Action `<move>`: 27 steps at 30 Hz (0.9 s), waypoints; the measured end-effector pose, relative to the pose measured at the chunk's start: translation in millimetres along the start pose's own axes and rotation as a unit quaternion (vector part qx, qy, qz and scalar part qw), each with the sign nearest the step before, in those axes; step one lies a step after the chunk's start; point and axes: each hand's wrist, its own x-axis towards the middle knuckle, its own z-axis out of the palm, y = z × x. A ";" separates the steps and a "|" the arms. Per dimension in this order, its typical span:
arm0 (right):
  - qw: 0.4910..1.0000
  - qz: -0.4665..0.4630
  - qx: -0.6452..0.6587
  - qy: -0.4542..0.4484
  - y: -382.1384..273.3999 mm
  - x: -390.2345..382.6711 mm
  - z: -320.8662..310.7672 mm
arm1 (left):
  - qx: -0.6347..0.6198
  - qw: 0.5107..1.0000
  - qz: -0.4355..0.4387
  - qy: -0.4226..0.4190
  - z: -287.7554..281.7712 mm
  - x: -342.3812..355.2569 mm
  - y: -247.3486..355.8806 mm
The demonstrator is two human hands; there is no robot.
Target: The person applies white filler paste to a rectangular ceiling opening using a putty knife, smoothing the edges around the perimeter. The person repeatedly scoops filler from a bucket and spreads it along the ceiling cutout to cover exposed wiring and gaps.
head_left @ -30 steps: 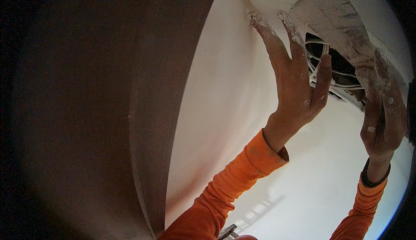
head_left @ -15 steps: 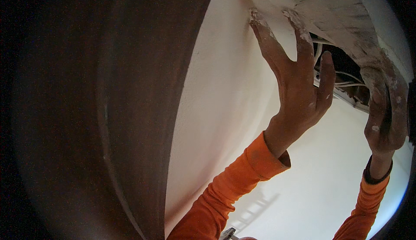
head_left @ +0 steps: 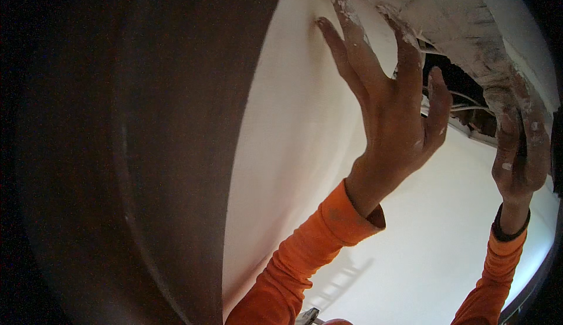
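Both my hands reach up overhead, dusted with white plaster. My left hand [head_left: 393,117] is open, its fingers spread and stretched up, with the fingertips at the white plastered surface above. My right hand [head_left: 517,163] has its fingers stretched out against the lower right end of a rough, grey-white plaster-covered piece [head_left: 454,23]; its fingertips blend with the plaster and are hard to make out. Between the hands gapes a dark opening [head_left: 460,78], where pale cables [head_left: 469,108] show. No tool is visible in either hand.
A large dark brown panel [head_left: 176,119] fills the left side, close to the view. Beside it runs a white wall [head_left: 293,119]. Lower down, a ladder-shaped shadow [head_left: 340,284] falls on the pale surface, above a small dark-tipped object [head_left: 309,315].
My left hand has shifted slightly left, and another of its fingers now shows against the wall. My right hand stays at the plaster piece. The view has moved a little.
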 end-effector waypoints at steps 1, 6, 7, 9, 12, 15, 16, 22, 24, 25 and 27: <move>0.998 0.027 -0.030 -0.051 -3.3 -14.0 -3.4 | 0.031 0.999 0.023 -0.004 -1.1 -1.4 -2.0; 0.980 0.133 0.102 -0.111 -54.0 -53.7 -13.0 | 0.021 0.998 0.060 -0.014 -6.5 -17.5 -19.0; 0.974 0.126 0.173 -0.080 -66.0 -55.7 -10.2 | -0.017 0.998 0.062 0.002 -0.7 -25.0 -23.6; 0.960 0.109 0.250 -0.059 -82.8 -64.2 -6.3 | -0.073 0.994 0.069 0.034 6.5 -33.3 -33.1; 0.949 0.092 0.291 -0.078 -90.8 -88.2 0.7 | -0.080 0.994 0.066 0.038 11.8 -48.5 -35.5; 0.949 0.079 0.301 -0.051 -89.9 -104.9 23.8 | -0.038 0.997 0.068 0.017 14.0 -55.1 -34.6; 0.951 0.074 0.299 -0.030 -88.8 -106.8 31.0 | -0.026 0.998 0.061 0.000 10.6 -56.3 -31.7; 0.948 0.105 0.299 -0.007 -97.6 -100.5 45.7 | 0.030 0.992 0.118 -0.034 3.2 -48.3 -53.5; 0.944 0.103 0.313 0.028 -100.5 -99.1 54.4 | 0.030 0.990 0.127 -0.045 2.1 -48.0 -54.6; 0.943 0.106 0.315 0.031 -101.5 -99.4 56.5 | 0.040 0.989 0.133 -0.059 -0.7 -48.5 -54.8; 0.942 0.118 0.313 0.018 -103.2 -102.2 58.0 | 0.054 0.986 0.132 -0.082 -4.2 -50.9 -52.7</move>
